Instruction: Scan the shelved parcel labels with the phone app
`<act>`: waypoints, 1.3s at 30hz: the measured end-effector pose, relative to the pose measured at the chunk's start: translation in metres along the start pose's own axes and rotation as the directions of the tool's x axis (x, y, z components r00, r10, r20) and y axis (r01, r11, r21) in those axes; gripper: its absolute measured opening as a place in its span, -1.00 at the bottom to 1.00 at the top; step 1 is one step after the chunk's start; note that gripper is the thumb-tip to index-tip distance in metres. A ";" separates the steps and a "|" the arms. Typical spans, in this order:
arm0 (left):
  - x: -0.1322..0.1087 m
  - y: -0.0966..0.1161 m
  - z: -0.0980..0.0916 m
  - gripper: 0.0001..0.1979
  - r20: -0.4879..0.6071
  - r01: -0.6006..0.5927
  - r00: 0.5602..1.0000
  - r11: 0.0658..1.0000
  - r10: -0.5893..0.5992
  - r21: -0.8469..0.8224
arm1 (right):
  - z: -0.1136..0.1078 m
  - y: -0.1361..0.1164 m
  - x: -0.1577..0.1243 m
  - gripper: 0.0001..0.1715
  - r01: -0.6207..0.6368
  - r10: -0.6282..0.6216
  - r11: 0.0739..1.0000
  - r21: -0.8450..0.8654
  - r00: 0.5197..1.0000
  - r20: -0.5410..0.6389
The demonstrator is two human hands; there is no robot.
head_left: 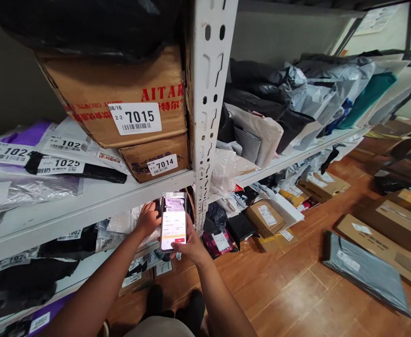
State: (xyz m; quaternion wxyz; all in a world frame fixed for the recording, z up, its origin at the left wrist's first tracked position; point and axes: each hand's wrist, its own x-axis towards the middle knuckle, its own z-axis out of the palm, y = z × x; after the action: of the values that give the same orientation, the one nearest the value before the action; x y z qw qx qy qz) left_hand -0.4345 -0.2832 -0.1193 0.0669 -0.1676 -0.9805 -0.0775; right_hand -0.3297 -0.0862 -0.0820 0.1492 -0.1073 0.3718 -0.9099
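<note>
In my right hand (190, 244) is a smartphone (173, 227), held upright with its lit screen facing me. The thumb of that hand lies over the lower part of the screen, near a red button. A camera picture of a label fills the top of the screen, with a white form below. Just left of the phone, my left hand (148, 219) has its fingers curled in at the lower shelf. Whatever those fingers grip is hidden behind the hand and the phone. Pale plastic parcels (120, 222) lie beside that hand.
A perforated white shelf post (210, 103) rises just beyond the phone. Above left, a shelf edge (96, 213) carries cartons (107, 93) and bagged parcels (56, 164). More mailers (261, 131) fill the right shelf. Boxes (370, 243) and a grey parcel (367, 271) lie on the floor.
</note>
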 end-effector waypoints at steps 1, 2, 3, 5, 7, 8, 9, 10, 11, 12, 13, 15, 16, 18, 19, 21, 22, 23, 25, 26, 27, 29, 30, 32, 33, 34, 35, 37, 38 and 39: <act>0.000 0.000 0.000 -0.82 -0.010 -0.003 1.000 1.000 0.003 -0.009 | 0.000 0.000 -0.002 0.00 -0.007 0.007 1.000 0.009 1.000 0.009; -0.001 -0.001 0.001 -0.80 -0.020 -0.007 1.000 1.000 0.007 -0.020 | 0.000 -0.001 -0.005 0.01 -0.015 0.014 1.000 0.020 1.000 0.019; -0.002 -0.001 0.001 -0.78 -0.030 -0.012 0.999 0.999 0.011 -0.031 | 0.001 -0.002 -0.007 0.02 -0.023 0.022 0.999 0.031 0.999 0.028; -0.003 -0.002 0.002 -0.77 -0.048 -0.019 0.999 0.998 0.016 -0.054 | 0.003 -0.004 -0.011 0.01 -0.039 0.037 0.998 0.047 0.998 0.042; -0.003 -0.003 0.003 -0.81 -0.054 -0.027 0.998 0.997 0.022 -0.076 | 0.005 -0.006 -0.016 0.02 -0.054 0.051 0.998 0.046 0.997 0.055; -0.002 -0.002 0.003 -0.85 -0.055 -0.029 0.998 0.996 0.024 -0.086 | 0.005 -0.006 -0.019 0.03 -0.055 0.052 0.997 0.046 0.997 0.059; -0.001 -0.002 0.003 -0.88 -0.057 -0.028 0.998 0.995 0.023 -0.097 | 0.005 -0.006 -0.023 0.05 -0.055 0.051 0.997 0.059 0.997 0.058; 0.001 -0.001 0.002 -0.86 -0.060 -0.025 0.998 0.994 0.019 -0.111 | 0.004 -0.005 -0.029 0.06 -0.055 0.050 0.995 0.089 0.997 0.050; 0.002 0.000 0.000 -0.81 -0.065 -0.019 0.998 0.992 0.011 -0.127 | 0.002 -0.004 -0.036 0.06 -0.055 0.051 0.990 0.129 0.998 0.034; 0.002 0.003 -0.002 -0.75 -0.072 -0.011 0.997 0.989 0.001 -0.146 | 0.000 -0.002 -0.046 0.07 -0.057 0.057 0.984 0.170 0.998 0.008; 0.001 0.006 -0.006 -0.72 -0.082 -0.002 0.997 0.986 -0.012 -0.168 | -0.004 0.000 -0.057 0.07 -0.058 0.066 0.977 0.206 0.997 -0.028; -0.009 0.016 -0.017 -0.76 -0.124 0.025 0.991 0.976 -0.053 -0.218 | -0.013 0.004 -0.083 0.07 -0.061 0.092 0.974 0.217 0.987 -0.132; -0.018 0.023 -0.023 -0.79 -0.155 0.045 0.984 0.968 -0.084 -0.245 | -0.017 0.005 -0.096 0.08 -0.057 0.098 0.977 0.206 0.976 -0.195; -0.044 0.044 -0.036 -0.69 -0.215 0.081 0.965 0.948 -0.153 -0.309 | -0.026 0.007 -0.121 0.15 -0.057 0.130 0.976 0.212 0.929 -0.346; -0.059 0.057 -0.041 -0.63 -0.224 0.086 0.960 0.935 -0.170 -0.343 | -0.029 0.007 -0.131 0.19 -0.047 0.139 0.974 0.222 0.897 -0.421; -0.092 0.086 -0.046 -0.61 -0.150 0.071 0.977 0.888 -0.154 -0.455 | -0.031 0.006 -0.145 0.25 -0.052 0.156 0.975 0.217 0.853 -0.498; -0.107 0.101 -0.045 -0.60 -0.041 0.092 0.990 0.823 -0.138 -0.560 | -0.032 0.007 -0.148 0.26 -0.063 0.162 0.976 0.206 0.847 -0.506; -0.121 0.115 -0.043 -0.58 0.144 0.203 0.979 0.659 -0.144 -0.724 | -0.031 0.008 -0.150 0.27 -0.076 0.165 0.978 0.194 0.851 -0.499; -0.141 0.140 -0.035 -0.43 0.500 0.500 0.864 0.198 -0.054 -0.843 | -0.031 0.013 -0.150 0.29 -0.076 0.158 0.980 0.184 0.859 -0.488; -0.148 0.149 -0.030 -0.32 0.626 0.628 0.778 -0.037 0.050 -0.777 | -0.031 0.017 -0.150 0.30 -0.067 0.152 0.980 0.187 0.859 -0.490; -0.152 0.157 -0.025 -0.21 0.696 0.711 0.702 -0.210 0.150 -0.671 | -0.031 0.022 -0.149 0.31 -0.066 0.151 0.980 0.186 0.857 -0.493; -0.155 0.167 -0.019 -0.05 0.740 0.780 0.604 -0.410 0.296 -0.473 | -0.032 0.032 -0.149 0.29 -0.092 0.164 0.982 0.165 0.851 -0.499; -0.155 0.170 -0.017 -0.03 0.746 0.786 0.581 -0.462 0.325 -0.410 | -0.031 0.037 -0.149 0.25 -0.118 0.180 0.981 0.153 0.845 -0.504; -0.153 0.172 -0.018 -0.08 0.742 0.764 0.584 -0.533 0.330 -0.364 | -0.030 0.043 -0.150 0.17 -0.141 0.181 0.983 0.117 0.826 -0.534; -0.153 0.172 -0.020 -0.10 0.734 0.752 0.591 -0.558 0.334 -0.351 | -0.029 0.045 -0.150 0.13 -0.132 0.162 0.987 0.095 0.815 -0.557; -0.152 0.173 -0.023 -0.12 0.724 0.743 0.599 -0.576 0.343 -0.341 | -0.028 0.046 -0.151 0.08 -0.117 0.137 0.991 0.072 0.806 -0.576; -0.152 0.173 -0.025 -0.12 0.711 0.733 0.610 -0.588 0.349 -0.341 | -0.027 0.047 -0.151 0.04 -0.098 0.106 0.994 0.046 0.797 -0.594; -0.152 0.176 -0.031 -0.12 0.688 0.729 0.624 -0.593 0.369 -0.343 | -0.028 0.046 -0.152 -0.06 -0.068 0.046 0.998 -0.012 0.782 -0.622; -0.152 0.178 -0.033 -0.12 0.683 0.737 0.621 -0.582 0.384 -0.343 | -0.029 0.046 -0.154 -0.10 -0.068 0.030 0.997 -0.036 0.777 -0.629; -0.152 0.181 -0.035 -0.12 0.681 0.750 0.615 -0.562 0.397 -0.349 | -0.030 0.045 -0.155 -0.12 -0.070 0.015 0.996 -0.063 0.774 -0.633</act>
State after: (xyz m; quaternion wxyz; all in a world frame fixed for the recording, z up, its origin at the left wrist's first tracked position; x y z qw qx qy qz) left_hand -0.2271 -0.1695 -0.0859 -0.4754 0.1338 -0.3175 -0.8095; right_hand -0.1857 -0.0429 -0.1485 0.0317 0.2065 0.4399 -0.8734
